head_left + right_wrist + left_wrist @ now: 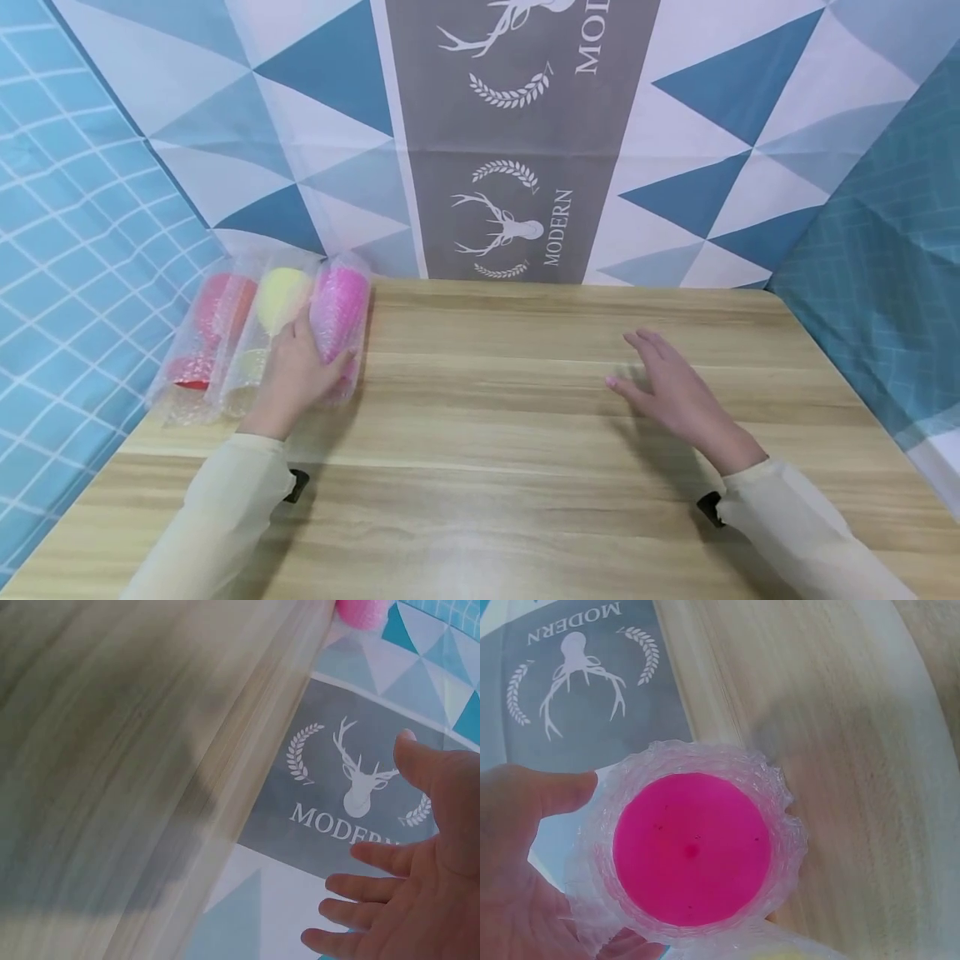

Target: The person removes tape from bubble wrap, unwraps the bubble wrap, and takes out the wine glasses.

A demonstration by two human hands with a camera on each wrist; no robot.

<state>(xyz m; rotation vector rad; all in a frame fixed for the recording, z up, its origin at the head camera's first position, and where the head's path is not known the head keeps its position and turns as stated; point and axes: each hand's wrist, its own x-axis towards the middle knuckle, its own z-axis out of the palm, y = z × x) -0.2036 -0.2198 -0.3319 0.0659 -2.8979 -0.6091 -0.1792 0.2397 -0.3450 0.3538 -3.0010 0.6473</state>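
Note:
At the left of the table stand three bubble-wrapped things side by side: a red one [225, 304], a yellow one [279, 296] and a pink one [347, 296]. My left hand [296, 371] grips the pink one, its fingers between the pink and yellow ones and its thumb on the right side. Close up in the left wrist view, the pink thing [692, 850] shows a flat, round end inside the wrap, beside the thumb; some fingertips are hidden behind it. My right hand [678, 400] hovers over the table's right half, fingers extended, holding nothing.
The wooden table [487, 467] reaches back to a patterned cloth backdrop [502, 150]. A blue grid cloth [67, 250] hangs along the left edge, close to the wrapped things. A teal cloth [892, 275] hangs on the right.

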